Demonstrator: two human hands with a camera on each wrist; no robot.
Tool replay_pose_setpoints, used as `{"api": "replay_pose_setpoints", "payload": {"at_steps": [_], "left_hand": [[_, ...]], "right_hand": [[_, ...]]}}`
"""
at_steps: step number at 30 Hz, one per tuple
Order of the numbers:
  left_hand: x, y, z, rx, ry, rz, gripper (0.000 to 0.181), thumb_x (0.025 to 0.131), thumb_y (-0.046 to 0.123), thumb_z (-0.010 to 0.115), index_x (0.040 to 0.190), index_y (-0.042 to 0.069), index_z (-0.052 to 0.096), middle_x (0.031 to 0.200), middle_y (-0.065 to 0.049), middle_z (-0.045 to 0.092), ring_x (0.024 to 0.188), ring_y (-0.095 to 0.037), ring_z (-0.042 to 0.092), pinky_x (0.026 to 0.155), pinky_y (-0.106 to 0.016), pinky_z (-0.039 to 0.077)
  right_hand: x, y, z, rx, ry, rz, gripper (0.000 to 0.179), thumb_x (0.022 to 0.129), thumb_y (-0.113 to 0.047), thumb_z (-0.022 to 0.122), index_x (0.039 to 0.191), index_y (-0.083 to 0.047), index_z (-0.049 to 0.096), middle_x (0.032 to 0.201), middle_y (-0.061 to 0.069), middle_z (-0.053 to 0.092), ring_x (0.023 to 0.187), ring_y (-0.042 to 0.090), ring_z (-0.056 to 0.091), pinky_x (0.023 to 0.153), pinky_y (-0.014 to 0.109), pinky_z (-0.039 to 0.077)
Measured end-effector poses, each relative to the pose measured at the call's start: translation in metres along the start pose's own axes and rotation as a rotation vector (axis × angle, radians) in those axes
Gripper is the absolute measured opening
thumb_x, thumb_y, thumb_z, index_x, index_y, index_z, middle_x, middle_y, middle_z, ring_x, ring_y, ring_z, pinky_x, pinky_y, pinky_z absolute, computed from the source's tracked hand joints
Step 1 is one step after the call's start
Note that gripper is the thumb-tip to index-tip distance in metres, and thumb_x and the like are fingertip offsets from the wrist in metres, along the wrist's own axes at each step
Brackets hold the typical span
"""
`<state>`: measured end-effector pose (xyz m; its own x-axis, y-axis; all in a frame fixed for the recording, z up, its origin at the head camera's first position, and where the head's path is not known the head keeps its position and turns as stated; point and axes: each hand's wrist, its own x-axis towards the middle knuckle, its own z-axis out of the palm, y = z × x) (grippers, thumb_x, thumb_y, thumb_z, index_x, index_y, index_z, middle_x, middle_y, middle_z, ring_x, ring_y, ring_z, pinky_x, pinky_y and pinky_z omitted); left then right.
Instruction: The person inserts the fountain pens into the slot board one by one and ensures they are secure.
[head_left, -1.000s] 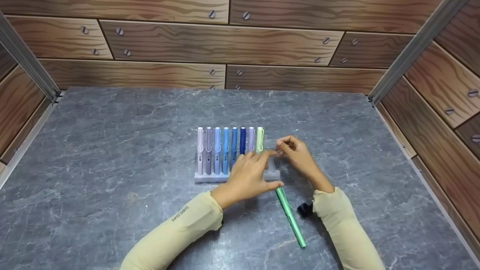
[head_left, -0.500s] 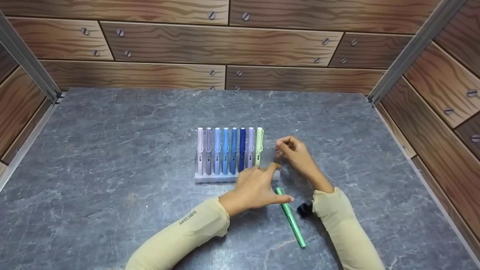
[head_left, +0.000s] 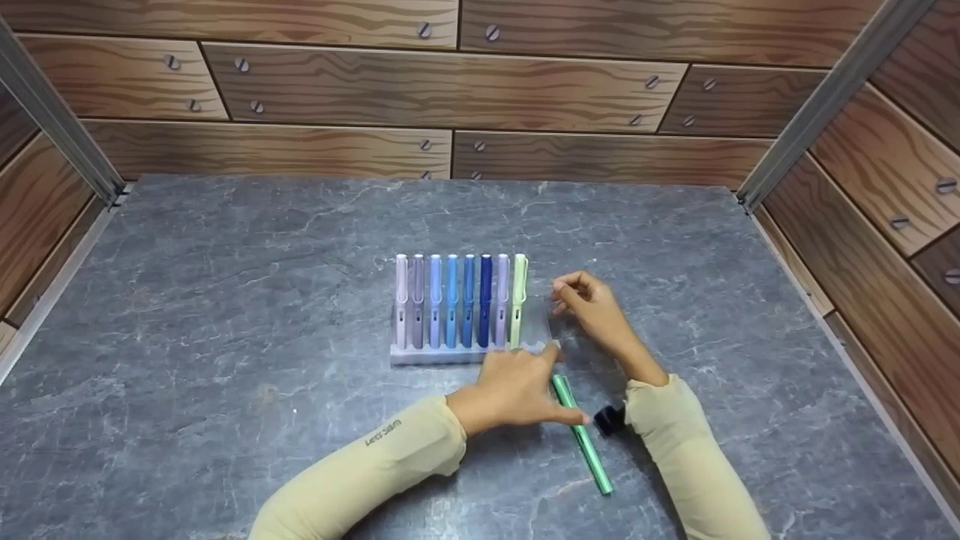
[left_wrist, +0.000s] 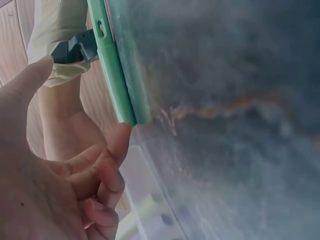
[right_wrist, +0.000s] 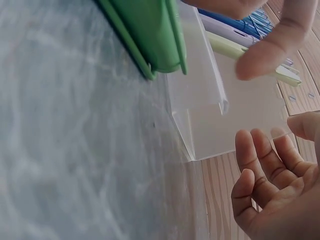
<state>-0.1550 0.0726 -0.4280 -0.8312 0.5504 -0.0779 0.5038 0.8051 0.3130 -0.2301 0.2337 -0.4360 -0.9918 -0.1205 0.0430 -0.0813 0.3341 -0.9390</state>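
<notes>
A clear pen stand (head_left: 439, 356) on the table holds a row of several capped pens (head_left: 451, 300) in lilac, blues and pale green, leaning back. Its right end holds no pen. My right hand (head_left: 596, 307) pinches the upper right corner of the stand's clear back panel (right_wrist: 225, 132) between thumb and fingers. In front of the stand lies a green pen (head_left: 592, 459), slanting toward the near right. Above it is my left hand (head_left: 517, 386), thumb and forefinger spread apart. In the left wrist view its forefinger tip overlaps the end of the green pen (left_wrist: 116, 85).
The grey marbled table (head_left: 225, 300) is walled by wood-patterned panels (head_left: 442, 90) at the back and sides. Metal posts (head_left: 817, 105) stand at the rear corners. A black device (head_left: 609, 420) sits at the right wrist, close beside the green pen.
My left hand has drawn back from the stand's front toward the near right, its thumb now over the green pen. My right hand stays at the stand's corner; the pens have not moved.
</notes>
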Motion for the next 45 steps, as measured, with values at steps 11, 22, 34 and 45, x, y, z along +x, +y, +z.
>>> {"api": "replay_pose_setpoints", "payload": {"at_steps": [11,22,34,45], "left_hand": [[0.005,0.000,0.005,0.003,-0.067,-0.008,0.094,0.059,0.083,0.054,0.127,0.018,0.049,0.069,0.008,0.051,0.058,-0.012,0.048,0.048,-0.027,0.036],[0.012,0.008,0.012,0.108,-0.106,-0.063,0.088,0.061,0.083,0.053,0.122,0.019,0.052,0.067,0.005,0.052,0.060,-0.015,0.049,0.049,-0.029,0.036],[0.015,0.012,0.014,0.174,-0.109,-0.088,0.099,0.061,0.083,0.053,0.134,0.017,0.044,0.072,0.002,0.058,0.065,-0.015,0.053,0.049,-0.029,0.037],[0.012,0.005,0.013,0.076,-0.089,-0.066,0.060,0.059,0.077,0.062,0.085,0.024,0.047,0.065,0.007,0.050,0.059,-0.013,0.048,0.049,-0.029,0.036]], "right_hand": [[0.002,0.005,0.001,0.007,0.004,0.000,0.034,0.093,-0.023,0.053,0.108,0.007,0.053,0.097,0.022,0.061,0.076,0.018,0.063,0.078,0.035,0.053],[0.004,0.006,0.000,0.014,0.021,-0.005,0.029,0.093,-0.021,0.053,0.106,0.005,0.055,0.092,0.013,0.061,0.073,0.015,0.062,0.078,0.040,0.053],[0.005,0.007,0.000,0.026,0.018,-0.013,0.030,0.093,-0.019,0.053,0.107,0.008,0.054,0.091,0.015,0.061,0.068,0.010,0.062,0.074,0.030,0.053],[0.005,0.007,0.001,0.028,0.024,-0.010,0.027,0.093,-0.019,0.054,0.104,0.006,0.055,0.085,0.005,0.062,0.068,0.010,0.062,0.071,0.026,0.052]]}}
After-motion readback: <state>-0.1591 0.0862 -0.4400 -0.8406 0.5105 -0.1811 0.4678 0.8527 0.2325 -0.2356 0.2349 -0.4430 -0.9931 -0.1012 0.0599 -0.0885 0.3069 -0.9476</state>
